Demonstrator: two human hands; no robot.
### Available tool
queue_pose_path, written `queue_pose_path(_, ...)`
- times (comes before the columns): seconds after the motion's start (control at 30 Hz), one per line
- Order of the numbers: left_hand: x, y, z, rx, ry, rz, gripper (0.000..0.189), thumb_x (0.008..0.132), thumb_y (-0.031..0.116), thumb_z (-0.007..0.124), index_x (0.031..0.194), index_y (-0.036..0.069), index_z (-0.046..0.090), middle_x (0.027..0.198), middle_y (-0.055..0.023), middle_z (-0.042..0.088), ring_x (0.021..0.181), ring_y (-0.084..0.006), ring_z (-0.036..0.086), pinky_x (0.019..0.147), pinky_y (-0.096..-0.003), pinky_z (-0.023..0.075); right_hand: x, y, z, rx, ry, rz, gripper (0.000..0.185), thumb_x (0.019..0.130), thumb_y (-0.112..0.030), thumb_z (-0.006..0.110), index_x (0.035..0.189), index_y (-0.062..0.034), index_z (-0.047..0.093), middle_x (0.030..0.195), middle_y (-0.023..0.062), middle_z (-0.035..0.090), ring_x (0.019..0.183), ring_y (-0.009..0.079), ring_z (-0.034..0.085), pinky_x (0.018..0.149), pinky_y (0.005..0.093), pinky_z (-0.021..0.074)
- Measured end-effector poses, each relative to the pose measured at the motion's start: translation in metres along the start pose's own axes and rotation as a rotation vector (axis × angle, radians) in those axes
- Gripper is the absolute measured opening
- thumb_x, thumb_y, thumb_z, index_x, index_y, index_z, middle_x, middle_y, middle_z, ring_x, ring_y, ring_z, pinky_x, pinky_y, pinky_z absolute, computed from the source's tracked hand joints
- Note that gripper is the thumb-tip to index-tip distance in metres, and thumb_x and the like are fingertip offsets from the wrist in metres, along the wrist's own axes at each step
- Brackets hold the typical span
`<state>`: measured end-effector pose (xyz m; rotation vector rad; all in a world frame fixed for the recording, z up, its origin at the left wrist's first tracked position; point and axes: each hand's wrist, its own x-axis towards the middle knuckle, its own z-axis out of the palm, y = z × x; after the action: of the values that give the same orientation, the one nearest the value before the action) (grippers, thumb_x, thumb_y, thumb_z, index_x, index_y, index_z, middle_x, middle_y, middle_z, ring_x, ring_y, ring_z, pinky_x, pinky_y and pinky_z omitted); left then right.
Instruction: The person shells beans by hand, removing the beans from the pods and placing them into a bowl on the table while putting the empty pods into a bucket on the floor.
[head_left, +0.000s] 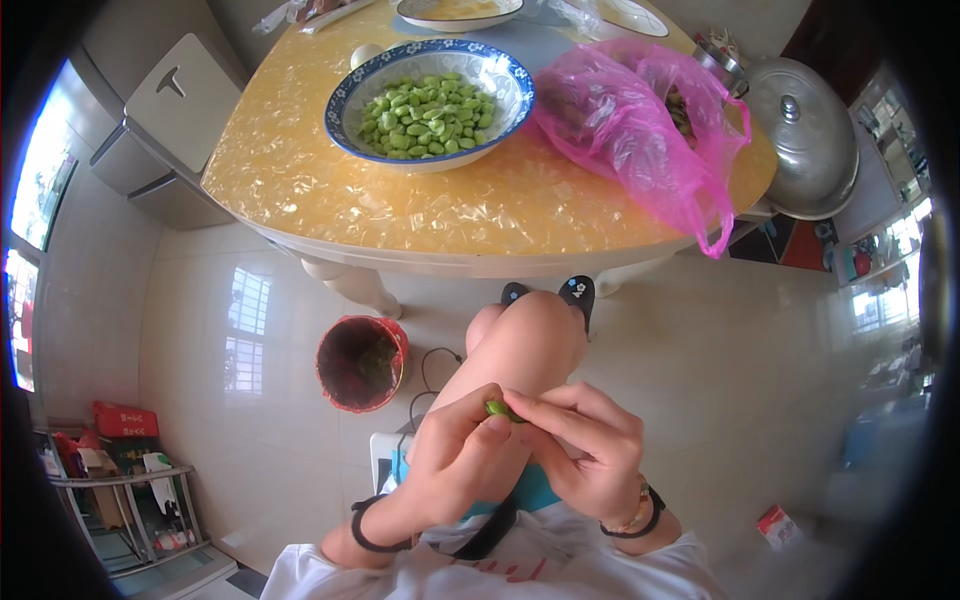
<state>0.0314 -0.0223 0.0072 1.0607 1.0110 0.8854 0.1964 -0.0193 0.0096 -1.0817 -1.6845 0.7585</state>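
Above my lap, my left hand (459, 442) and my right hand (581, 442) meet at the fingertips. Between them they pinch a green bean pod (501, 409), with a green bean showing at its left end; the fingers hide part of it. On the table beyond, a white bowl with a blue floral rim (337, 124) holds many shelled green beans (427, 116). Right of the bowl lies a pink plastic bag (637, 142), its opening showing some brownish-green pods (679, 112).
A bin with a red liner (330, 375) stands on the floor to the left, holding green scraps. The table (450, 217) has a curved front edge. Plates (459, 21) stand at its back, and a large metal lid (802, 142) is at the right. A cable (424, 367) lies beside my leg.
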Motion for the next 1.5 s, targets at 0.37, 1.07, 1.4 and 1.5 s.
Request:
queue_pose_path(0.37, 0.003, -0.009, -0.004, -0.114, -0.047, 0.081, 0.02, 0.086, 0.011, 0.047, 0.092, -0.006, 0.054, 0.083, -0.0044, 0.054, 0.074, -0.0114, 0.047, 0.068, -0.0239, 0.0392, -0.001, 0.001, -0.004, 0.017, 0.053, -0.085, 0.033, 0.068, 0.007, 0.083, 0.099, -0.0013, 0.076, 0.082, 0.0108, 0.071, 0.065, 0.0159, 0.067, 0.057, 0.0257, 0.052)
queue_pose_path(1.07, 0.016, -0.003, -0.013, 0.368, -0.027, 0.26, 0.01, 0.091, 0.005, 0.05, 0.091, -0.004, 0.054, 0.077, -0.0058, 0.052, 0.068, -0.0115, 0.045, 0.06, -0.0263, 0.038, -0.002, 0.007, -0.005, 0.51, -0.074, 0.555, 0.01, 0.095, -0.005, 0.066, 0.096, 0.0057, 0.066, 0.082, 0.0038, 0.068, 0.074, 0.0052, 0.062, 0.065, 0.019, 0.0488)
queue_pose_path(1.4, 0.015, -0.009, -0.013, 0.681, -0.071, 0.532, 0.004, 0.088, -0.004, 0.05, 0.091, -0.002, 0.051, 0.076, -0.0115, 0.051, 0.071, -0.0253, 0.052, 0.063, -0.0356, 0.0434, 0.0, 0.004, -0.012, 0.615, -0.187, 0.724, 0.012, 0.096, -0.008, 0.064, 0.098, 0.0035, 0.068, 0.079, 0.0014, 0.066, 0.073, 0.0034, 0.06, 0.064, 0.0183, 0.0478)
queue_pose_path(1.5, 0.012, -0.017, -0.014, 0.597, -0.026, 0.495, 0.004, 0.09, -0.003, 0.046, 0.091, -0.002, 0.05, 0.076, -0.0115, 0.05, 0.067, -0.025, 0.05, 0.062, -0.0342, 0.0426, 0.001, 0.004, -0.013, 0.593, -0.255, 0.682, 0.012, 0.096, -0.008, 0.064, 0.098, 0.0034, 0.067, 0.08, 0.0013, 0.066, 0.074, 0.0031, 0.058, 0.064, 0.0184, 0.0472)
